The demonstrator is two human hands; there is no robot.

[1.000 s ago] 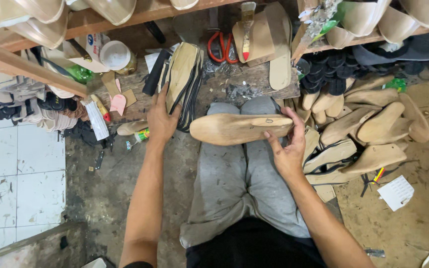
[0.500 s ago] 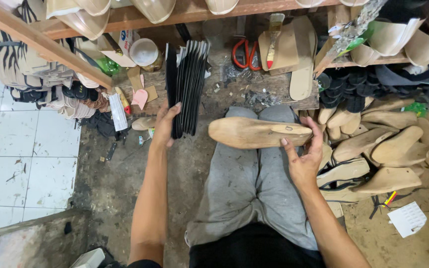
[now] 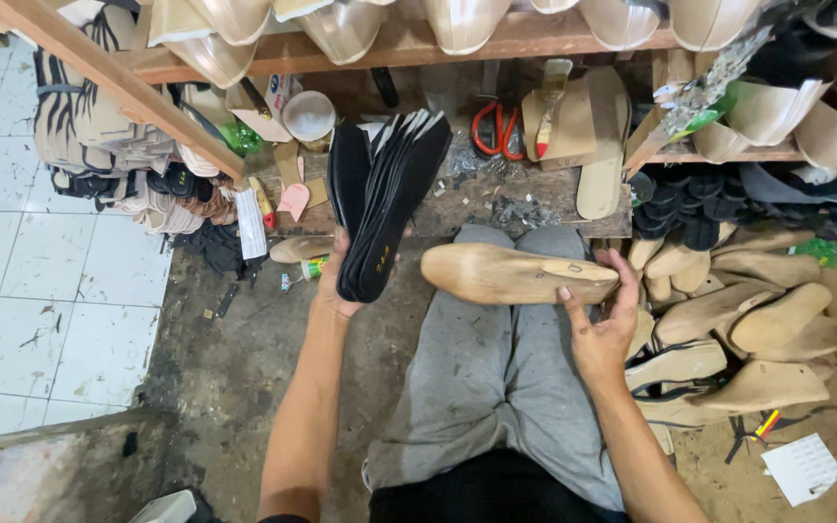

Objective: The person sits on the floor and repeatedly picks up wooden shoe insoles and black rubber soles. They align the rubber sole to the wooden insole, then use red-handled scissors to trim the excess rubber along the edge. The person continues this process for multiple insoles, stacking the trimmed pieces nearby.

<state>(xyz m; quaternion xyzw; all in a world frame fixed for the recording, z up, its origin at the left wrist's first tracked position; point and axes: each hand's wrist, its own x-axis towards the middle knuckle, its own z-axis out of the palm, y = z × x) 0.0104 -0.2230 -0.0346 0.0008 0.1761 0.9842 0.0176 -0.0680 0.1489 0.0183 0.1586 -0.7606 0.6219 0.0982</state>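
The left hand [image 3: 333,283] has its grip closed round the lower end of a fanned stack of black insoles [image 3: 382,205], which hides most of its fingers; the stack's tips reach over the near edge of the bench [image 3: 496,205]. The right hand [image 3: 601,324] pinches the heel end of a wooden shoe last [image 3: 515,274], held level above the grey-trousered knees [image 3: 496,358]. More lasts [image 3: 767,324] are heaped on the floor at right, partly overlapping.
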